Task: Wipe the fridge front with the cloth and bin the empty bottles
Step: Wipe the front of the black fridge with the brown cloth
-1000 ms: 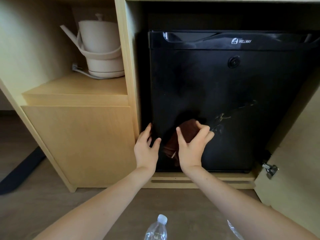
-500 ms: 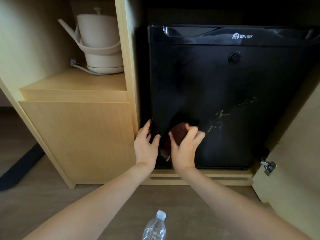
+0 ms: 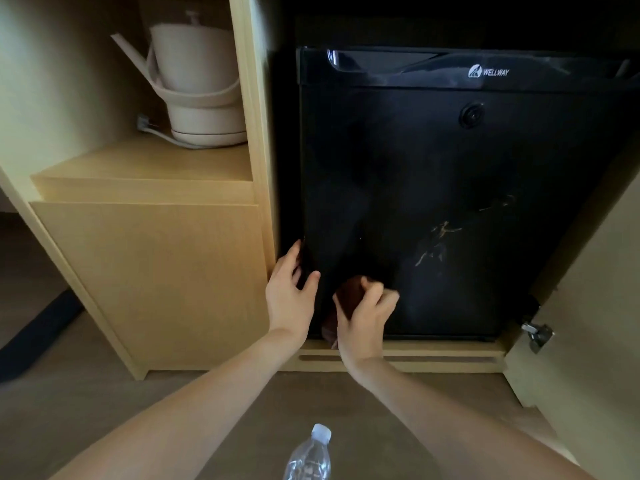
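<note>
A black mini fridge [image 3: 450, 188] stands in a wooden cabinet bay, with pale smears on its lower right front. My right hand [image 3: 362, 315] presses a dark brown cloth [image 3: 349, 294] against the fridge's lower left corner; most of the cloth is hidden behind the fingers. My left hand [image 3: 289, 292] rests with spread fingers on the fridge's left edge, just beside the cloth. A clear plastic bottle [image 3: 310, 455] with a white cap lies on the floor below my arms, cut off by the frame's bottom edge.
A beige kettle [image 3: 194, 84] on its base sits on the shelf at the left, its cord trailing out. The open cabinet door [image 3: 588, 341] with a metal hinge [image 3: 536, 336] stands at the right. Wood floor [image 3: 69, 410] lies in front.
My right hand has slid the cloth leftward and down along the fridge's lower front, closer to my left hand. The view has tilted slightly up and the second bottle at bottom right has dropped out of view.
</note>
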### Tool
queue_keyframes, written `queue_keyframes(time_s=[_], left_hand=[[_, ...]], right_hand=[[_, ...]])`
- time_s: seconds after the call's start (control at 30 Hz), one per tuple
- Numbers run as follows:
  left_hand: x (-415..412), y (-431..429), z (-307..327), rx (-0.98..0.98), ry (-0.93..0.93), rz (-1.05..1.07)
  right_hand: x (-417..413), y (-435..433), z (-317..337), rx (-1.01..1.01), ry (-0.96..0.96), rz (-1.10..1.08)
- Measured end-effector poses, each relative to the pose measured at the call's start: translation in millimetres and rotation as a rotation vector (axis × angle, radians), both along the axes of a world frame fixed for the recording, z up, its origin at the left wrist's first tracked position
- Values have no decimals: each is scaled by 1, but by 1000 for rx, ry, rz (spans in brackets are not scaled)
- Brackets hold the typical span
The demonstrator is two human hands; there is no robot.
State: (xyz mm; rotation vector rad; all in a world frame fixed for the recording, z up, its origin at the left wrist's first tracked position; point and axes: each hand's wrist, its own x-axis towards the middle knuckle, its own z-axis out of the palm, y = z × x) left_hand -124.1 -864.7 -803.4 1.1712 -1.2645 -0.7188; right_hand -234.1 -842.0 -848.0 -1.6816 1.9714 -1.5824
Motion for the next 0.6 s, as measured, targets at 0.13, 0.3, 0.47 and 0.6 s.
queue_keyframes(time_s=[0.13,0.3,0.47,0.6], left_hand=[[0,2,0,-1,3,-17],[0,1,-1,-13,19,-9],[2,2,-3,-6,8,7],[2,0,-4,-5,8,4]], right_hand=[[6,-1,3,22,-124,9],[8,-21,35,-212,-195,49],[6,0,-14,10,-143,39],[6,-8,7,-76,-305,115]])
